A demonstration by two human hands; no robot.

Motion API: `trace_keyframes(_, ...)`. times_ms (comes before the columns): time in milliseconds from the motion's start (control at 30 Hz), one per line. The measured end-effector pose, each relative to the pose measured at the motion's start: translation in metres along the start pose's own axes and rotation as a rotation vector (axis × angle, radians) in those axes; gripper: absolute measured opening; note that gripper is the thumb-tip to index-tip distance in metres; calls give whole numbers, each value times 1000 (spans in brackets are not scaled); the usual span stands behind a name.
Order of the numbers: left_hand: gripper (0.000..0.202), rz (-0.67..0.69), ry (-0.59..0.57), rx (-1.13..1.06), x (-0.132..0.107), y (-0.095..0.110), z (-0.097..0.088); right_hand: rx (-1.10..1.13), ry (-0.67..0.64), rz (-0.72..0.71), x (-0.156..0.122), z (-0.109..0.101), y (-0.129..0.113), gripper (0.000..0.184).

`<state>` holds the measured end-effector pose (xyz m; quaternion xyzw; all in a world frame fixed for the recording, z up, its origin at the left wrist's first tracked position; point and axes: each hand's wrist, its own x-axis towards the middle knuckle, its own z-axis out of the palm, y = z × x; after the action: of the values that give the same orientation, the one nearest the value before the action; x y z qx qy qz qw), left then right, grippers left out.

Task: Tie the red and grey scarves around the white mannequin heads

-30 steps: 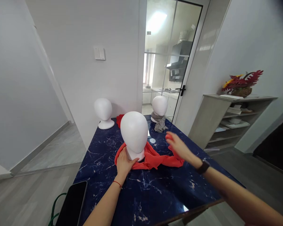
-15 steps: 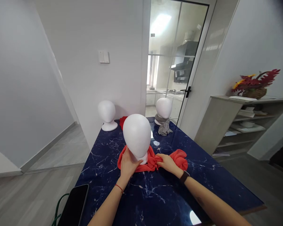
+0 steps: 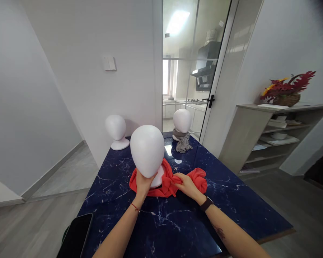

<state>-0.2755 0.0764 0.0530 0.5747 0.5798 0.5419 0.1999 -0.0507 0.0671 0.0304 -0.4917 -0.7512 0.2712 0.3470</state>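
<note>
A white mannequin head point(image 3: 147, 148) stands near the middle of the table, leaning a little to the left. My left hand point(image 3: 144, 184) is closed around its neck from the front, thumb toward the right. Around the base lies a red scarf point(image 3: 167, 179) in a loose ring, gathered into a knot-like bunch on the right side. My right hand point(image 3: 187, 184) pinches the scarf just right of that bunch, and a crumpled end spreads beyond the fingers. The part of the scarf behind the neck is hidden by the head.
Two more white mannequin heads stand at the back: a bare one point(image 3: 115, 128) on the left and one point(image 3: 182, 120) with a grey scarf point(image 3: 184, 144) on the right. A black phone point(image 3: 76, 234) lies at the near left edge of the dark blue marbled table point(image 3: 161, 218).
The mannequin head has tilted left, showing more of its base on the right. Both hands keep their holds. The whole view has shifted slightly, and a red cloth behind the head is now hidden.
</note>
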Motion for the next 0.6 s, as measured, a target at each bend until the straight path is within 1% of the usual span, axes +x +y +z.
trace_keyframes(67,69,-15,-26,-50,5,7,-11,135,110,10,3,-10,6,25)
trace_keyframes(100,67,-22,-36,-74,8,11,-20,193,172,23,5,-16,10,25)
trace_keyframes(167,66,-28,-38,-139,15,20,-43,287,307,74,7,-31,22,25)
trace_keyframes(200,67,-30,-19,-199,18,24,-56,317,369,105,8,-38,28,25)
trace_keyframes(267,67,-34,0,-291,27,29,-84,359,502,152,8,-53,39,32)
trace_keyframes(333,65,-54,64,-277,37,26,-109,389,654,147,8,-65,42,41)
trace_keyframes(400,66,-71,153,-196,48,15,-125,386,749,82,10,-72,35,45)
trace_keyframes(433,68,-75,190,-154,53,8,-130,371,742,42,12,-73,27,45)
trace_keyframes(467,70,-75,217,-119,59,-1,-132,343,684,2,14,-71,18,42)
trace_keyframes(500,72,-71,236,-88,64,-11,-132,299,580,-34,17,-65,7,39)
trace_keyframes(533,74,-61,249,-59,69,-20,-130,238,438,-70,19,-57,-4,37)
trace_keyframes(600,75,-42,267,-10,77,-38,-124,69,102,-142,22,-34,-22,37)
